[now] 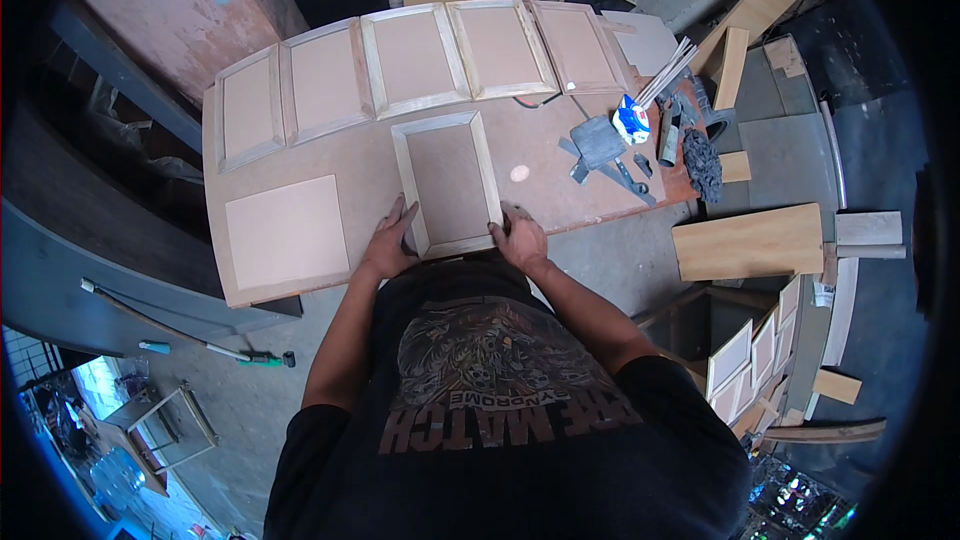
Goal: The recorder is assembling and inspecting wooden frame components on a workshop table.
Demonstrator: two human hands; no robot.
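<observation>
Watching remotely, I see the left hand (pixel 388 243) spread against a wooden frame (pixel 411 190), the right hand (pixel 522 238) pinching its corner; framed panels (pixel 415 58) and tools (pixel 597 143) crowd the tabletop (pixel 560 195) beyond.

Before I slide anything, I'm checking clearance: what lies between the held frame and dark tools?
The head view shows a small pale round patch or disc on the tabletop between the held frame and dark tools.

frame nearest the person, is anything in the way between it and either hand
Nothing visible: the left hand is at the left side of the frame and the right hand at its lower right, both apparently touching it.
</observation>
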